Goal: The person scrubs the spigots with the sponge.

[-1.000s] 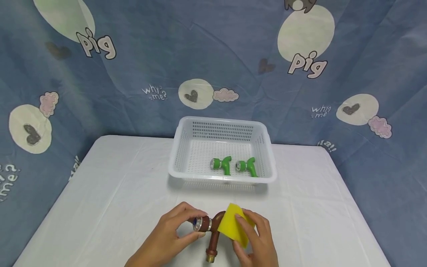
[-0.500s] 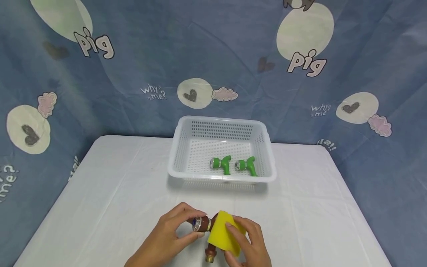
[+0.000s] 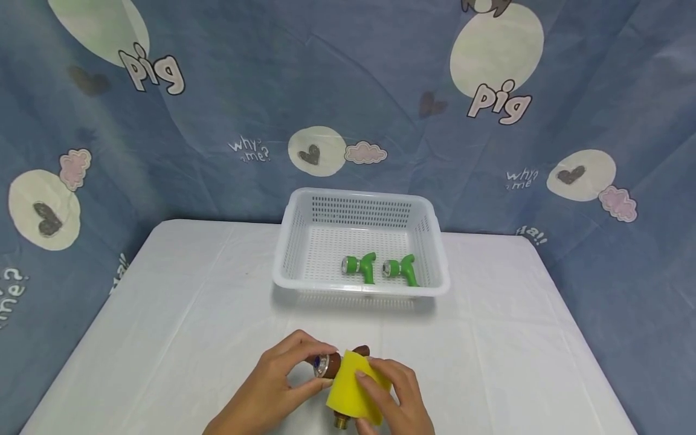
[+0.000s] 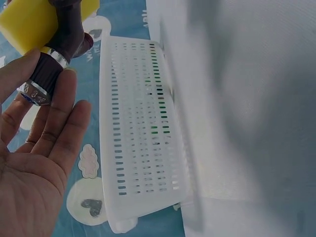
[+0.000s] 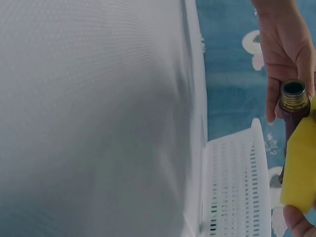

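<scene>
My left hand (image 3: 277, 377) pinches the knob end of a brown faucet (image 3: 333, 365) between thumb and fingers. The faucet is held above the table, its threaded brass end (image 5: 295, 96) pointing toward me. My right hand (image 3: 399, 396) holds a yellow sponge (image 3: 353, 389) against the faucet's body, covering most of it in the head view. Only the knob, the spout tip and the brass end show around the sponge there. In the left wrist view the faucet (image 4: 69, 29) lies against the sponge (image 4: 27, 24), with the silver-capped knob between the fingers.
A white perforated basket (image 3: 361, 290) stands at the back of the white-covered table (image 3: 217, 302). Inside it lie two green faucets, one on the left (image 3: 359, 267) and one on the right (image 3: 401, 269). A blue printed cloth (image 3: 348, 78) hangs behind the table.
My right hand has slid the sponge leftward and toward me along the faucet, from the spout side over the body and stem. My left hand has kept its place on the knob.
</scene>
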A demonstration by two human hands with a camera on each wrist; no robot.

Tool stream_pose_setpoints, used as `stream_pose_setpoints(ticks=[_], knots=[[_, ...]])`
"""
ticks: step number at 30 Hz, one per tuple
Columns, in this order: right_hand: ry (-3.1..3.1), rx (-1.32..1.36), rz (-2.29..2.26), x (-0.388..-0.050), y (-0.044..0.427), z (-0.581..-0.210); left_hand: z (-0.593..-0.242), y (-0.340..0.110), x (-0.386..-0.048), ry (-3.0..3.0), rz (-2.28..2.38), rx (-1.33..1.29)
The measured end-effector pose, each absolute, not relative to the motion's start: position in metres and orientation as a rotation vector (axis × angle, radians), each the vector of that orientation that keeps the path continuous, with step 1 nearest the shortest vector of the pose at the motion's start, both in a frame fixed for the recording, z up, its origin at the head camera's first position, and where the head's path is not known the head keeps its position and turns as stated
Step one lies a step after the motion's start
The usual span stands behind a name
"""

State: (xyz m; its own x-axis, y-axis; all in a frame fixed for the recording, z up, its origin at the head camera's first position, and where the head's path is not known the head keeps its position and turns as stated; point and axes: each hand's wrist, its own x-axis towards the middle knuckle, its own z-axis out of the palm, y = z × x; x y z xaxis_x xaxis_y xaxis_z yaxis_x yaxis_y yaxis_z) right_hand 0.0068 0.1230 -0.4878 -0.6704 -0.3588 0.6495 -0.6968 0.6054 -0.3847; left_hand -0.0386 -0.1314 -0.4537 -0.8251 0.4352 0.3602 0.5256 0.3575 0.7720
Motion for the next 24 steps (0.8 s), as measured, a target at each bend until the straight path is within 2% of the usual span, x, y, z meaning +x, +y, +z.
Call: stream_pose_setpoints(ticks=[16, 24], knots=[[-2.32, 0.646, 0.848, -0.012, 0.139, -0.494, -0.453, -0.131, -0.041, -2.503, -1.461, -0.913], [-2.28, 0.831, 0.89, 0.001, 0.127, -0.489, -0.455, -0.13, -0.04, -2.537, -1.492, -0.891]])
